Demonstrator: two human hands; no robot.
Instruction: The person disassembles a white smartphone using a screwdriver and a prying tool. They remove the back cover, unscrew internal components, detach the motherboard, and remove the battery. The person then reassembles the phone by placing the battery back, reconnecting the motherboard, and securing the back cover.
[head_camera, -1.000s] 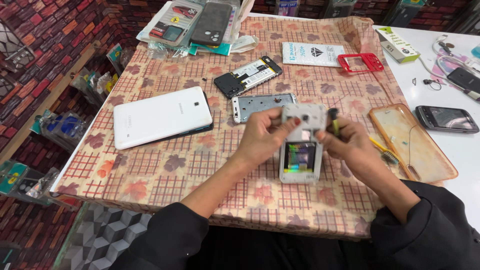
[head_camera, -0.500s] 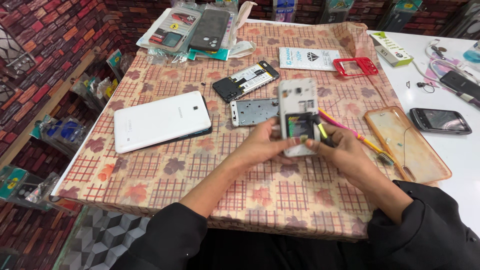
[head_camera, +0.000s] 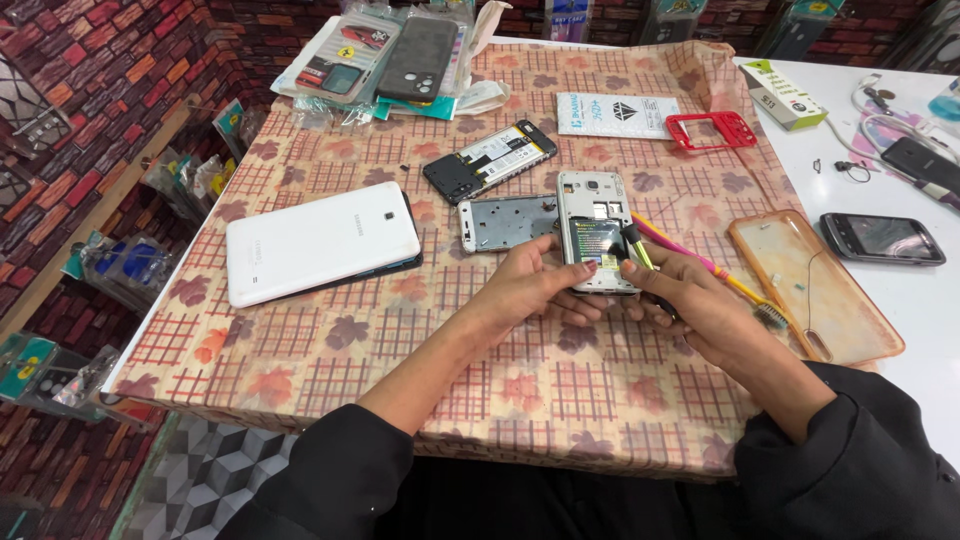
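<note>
The opened white phone is held face down just above the table, near its middle, back cover off, battery and inner frame bared. The left hand is cupped under its lower left edge, fingers closed on the bottom rim. The right hand is pinched shut around a small yellow-handled screwdriver, its dark tip set at the phone's right side.

A light, stiff, thin thing it is judged to be, and fragile where bared: the circuit area and battery are best left untouched, and the hold is best kept on the plastic edges, as seen here. The smooth shell may well be slippery.

A separate metal mid-frame lies touching the phone's left side; a second opened phone lies beyond it. A white tablet rests well to the left. A toothbrush passes under the right hand, beside a clear amber case.

The table is covered by a checked, leaf-patterned cloth, soft and slightly wrinkled, so small screws could be lost in it. Brick-pattern walls and hanging accessory packets crowd the left.
</note>
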